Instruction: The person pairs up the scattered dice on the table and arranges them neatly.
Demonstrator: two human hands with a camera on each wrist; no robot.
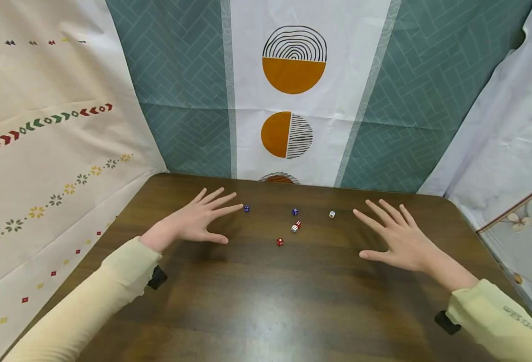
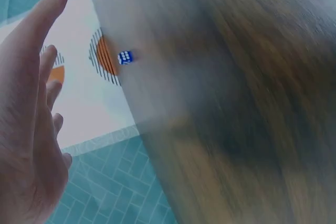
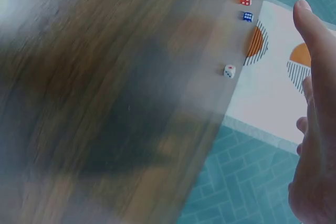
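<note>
Several dice lie scattered toward the back of a brown wooden table. A blue die (image 1: 246,208) is nearest my left hand (image 1: 200,216), just beyond its fingertips. Another blue die (image 1: 295,211) sits near the middle. In front of it a white die (image 1: 294,229) and a red die (image 1: 298,224) lie close together, and a second red die (image 1: 280,242) is nearer to me. Off to the right, a white die (image 1: 332,214) is the closest one to my right hand (image 1: 397,236). Both hands hover over the table with spread fingers, holding nothing.
The wooden table (image 1: 266,301) has rounded back corners. Behind it hangs a teal and white curtain (image 1: 189,100) with orange half circles. Patterned cloth (image 1: 44,151) covers the left side, and pale marbled cloth (image 1: 510,151) the right. Dark bands show under both sleeves.
</note>
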